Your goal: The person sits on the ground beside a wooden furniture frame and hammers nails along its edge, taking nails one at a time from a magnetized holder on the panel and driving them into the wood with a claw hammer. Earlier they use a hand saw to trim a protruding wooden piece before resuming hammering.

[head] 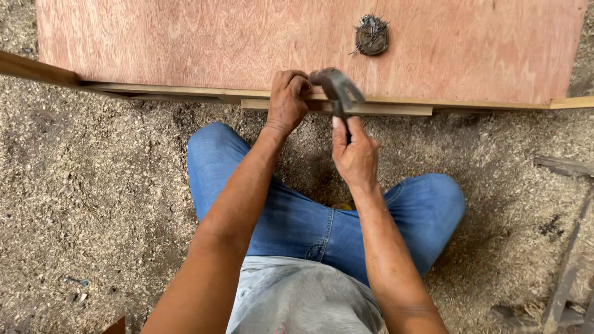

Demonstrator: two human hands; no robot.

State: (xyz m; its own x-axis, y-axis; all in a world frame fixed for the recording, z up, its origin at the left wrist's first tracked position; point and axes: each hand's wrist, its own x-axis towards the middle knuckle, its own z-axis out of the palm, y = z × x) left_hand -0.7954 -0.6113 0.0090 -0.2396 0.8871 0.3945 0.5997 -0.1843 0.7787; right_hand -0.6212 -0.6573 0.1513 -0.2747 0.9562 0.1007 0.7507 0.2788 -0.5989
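Observation:
My right hand (354,151) grips the handle of a claw hammer (337,89), whose metal head hovers over the near edge of a reddish plywood sheet (247,43). My left hand (288,99) rests on that edge beside the hammer head, fingers pinched together as if on a small nail, which I cannot make out. A thin wooden strip (383,109) runs under the plywood edge, just beyond my knees in blue jeans.
A small round holder of nails (371,36) sits on the plywood, up and right of the hammer. Sawdust (93,185) covers the ground all around. Loose wood scraps (566,272) lie at the right. A wooden batten (37,69) sticks out at the left.

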